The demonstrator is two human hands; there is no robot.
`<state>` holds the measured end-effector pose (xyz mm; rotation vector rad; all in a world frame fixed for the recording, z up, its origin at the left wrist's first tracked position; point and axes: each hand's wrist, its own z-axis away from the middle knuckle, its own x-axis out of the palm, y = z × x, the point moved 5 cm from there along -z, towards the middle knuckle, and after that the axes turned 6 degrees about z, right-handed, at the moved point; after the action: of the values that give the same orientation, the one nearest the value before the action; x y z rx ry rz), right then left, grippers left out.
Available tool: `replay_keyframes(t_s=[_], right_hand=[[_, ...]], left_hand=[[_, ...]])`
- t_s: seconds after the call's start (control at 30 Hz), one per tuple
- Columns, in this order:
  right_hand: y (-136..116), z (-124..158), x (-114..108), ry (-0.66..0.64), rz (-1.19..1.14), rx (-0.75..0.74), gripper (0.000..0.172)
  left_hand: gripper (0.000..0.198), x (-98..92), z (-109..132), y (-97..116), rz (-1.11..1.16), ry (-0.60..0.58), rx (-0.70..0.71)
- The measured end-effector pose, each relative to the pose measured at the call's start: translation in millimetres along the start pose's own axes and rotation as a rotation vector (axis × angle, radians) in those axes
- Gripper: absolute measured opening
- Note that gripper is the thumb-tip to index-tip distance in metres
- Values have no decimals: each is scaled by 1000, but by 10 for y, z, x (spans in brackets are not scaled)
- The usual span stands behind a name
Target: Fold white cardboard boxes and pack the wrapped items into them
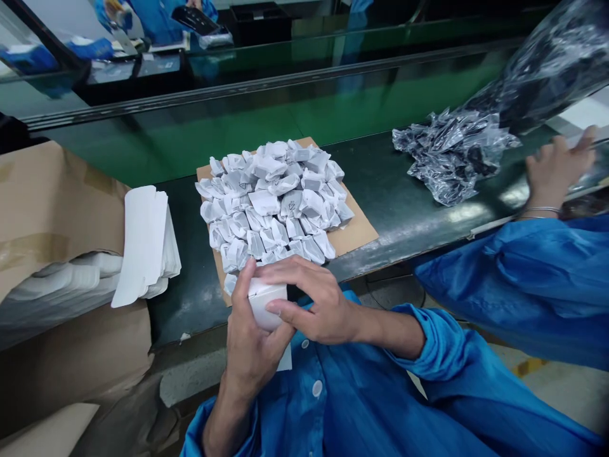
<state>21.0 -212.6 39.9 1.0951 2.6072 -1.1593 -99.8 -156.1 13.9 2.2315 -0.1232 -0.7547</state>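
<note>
Close to my body, a small white cardboard piece (pixel 267 303), folded like a box, is held between both hands. My left hand (pixel 252 346) wraps its left side and underside, thumb and fingers closed around it. From the right, my right hand (pixel 318 298) grips the same piece, fingers over the top and thumb on the near face. A white flap (pixel 285 360) hangs below my hands. Just beyond them, many small items wrapped in white paper (pixel 280 197) lie heaped on a brown cardboard sheet (pixel 356 230). The box's inside is hidden.
Flat white card pieces (pixel 147 244) are stacked left, beside a large brown carton (pixel 57 209). Clear plastic bags (pixel 459 152) lie on the dark bench (pixel 385 171) at right, near a co-worker's hand (pixel 556 165). A green-backed barrier (pixel 304 114) runs behind; another person works beyond it.
</note>
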Motion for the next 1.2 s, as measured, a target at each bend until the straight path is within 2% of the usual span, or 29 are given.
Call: replay_keyframes(t_s=[0.2,0.33,0.4,0.47,0.57,0.73,0.8,0.93,1.03,1.1,1.17,1.2], right_hand=[[-4,-33,-92,12,-87,-72,16],[-2,-45,-139,-46,-206,0,27],[-35,-57,-182,-36,-231,-11,25],[-68,-65,-227,-8,-217,-29,20],[-130,-64,-262,-11,-122,-104,21],[-173,-81,-282,-89,-58,-149,26],[-163,-85,-299,-109,-81,-125,31],[-24,-13,-368,-84,-236,95,68],[58,146,-389,-32,-239,191,74],[51,277,-316,-95,-162,189,79],[16,402,-199,-215,-67,175,86],[2,454,-148,-272,-33,185,84]], left_hand=[[88,27,-47,82,52,-60,-8],[90,-14,-32,102,52,-18,-2],[92,-32,-28,127,53,-22,24],[90,-39,-25,149,64,-42,41],[87,-41,-21,156,107,-70,12],[86,-42,-12,175,137,-67,-14],[86,-46,-7,173,158,-42,-41],[89,-63,-9,187,225,31,-77],[86,-85,-39,223,274,101,-41],[77,-105,-62,235,306,175,-2],[68,-123,-73,215,359,268,20],[66,-125,-74,189,402,306,18]])
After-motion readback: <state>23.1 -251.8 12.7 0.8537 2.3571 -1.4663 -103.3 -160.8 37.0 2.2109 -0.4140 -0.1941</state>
